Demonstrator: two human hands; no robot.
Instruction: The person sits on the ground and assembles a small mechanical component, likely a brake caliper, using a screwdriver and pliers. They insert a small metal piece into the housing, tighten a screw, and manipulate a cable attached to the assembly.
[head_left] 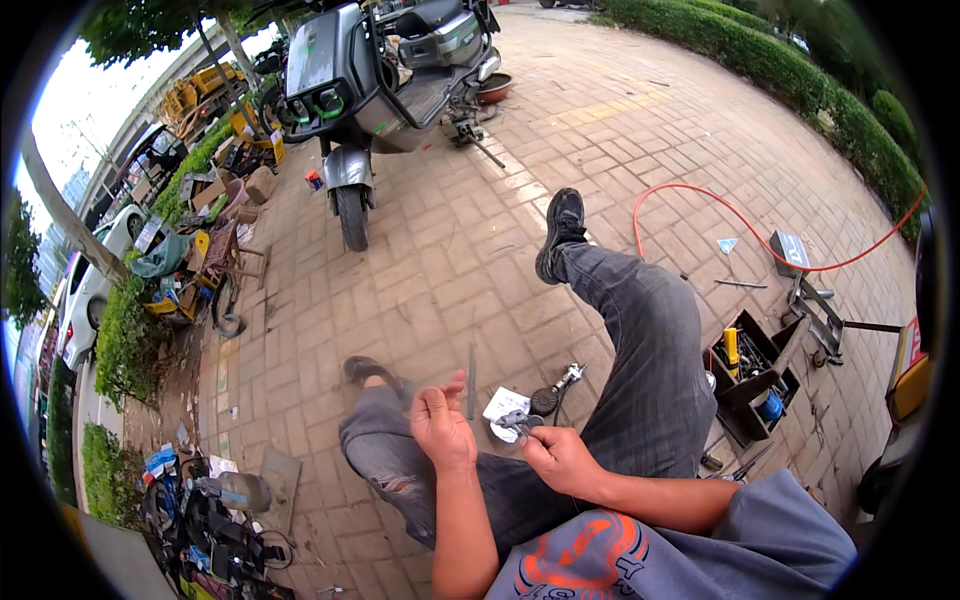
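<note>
My right hand (560,460) grips a small grey metal part (514,421) in front of my lap. Raised to the left of it, my left hand (443,428) has its thumb and forefinger pressed together; whatever they pinch, if anything, is too small to make out. Behind the metal part lies a white sheet of paper (497,401) on the paving. Beside the paper is a hand tool with a round black disc (544,401) and a silvery end. A thin grey strip (472,385) shows just right of my left fingertips.
An open toolbox (742,405) stands right of my bent leg. Beyond it are a metal stand (822,318), a grey box (789,250) and a red hose (700,190). A grey scooter (350,90) is parked ahead. Bags and loose parts (200,510) lie at the lower left.
</note>
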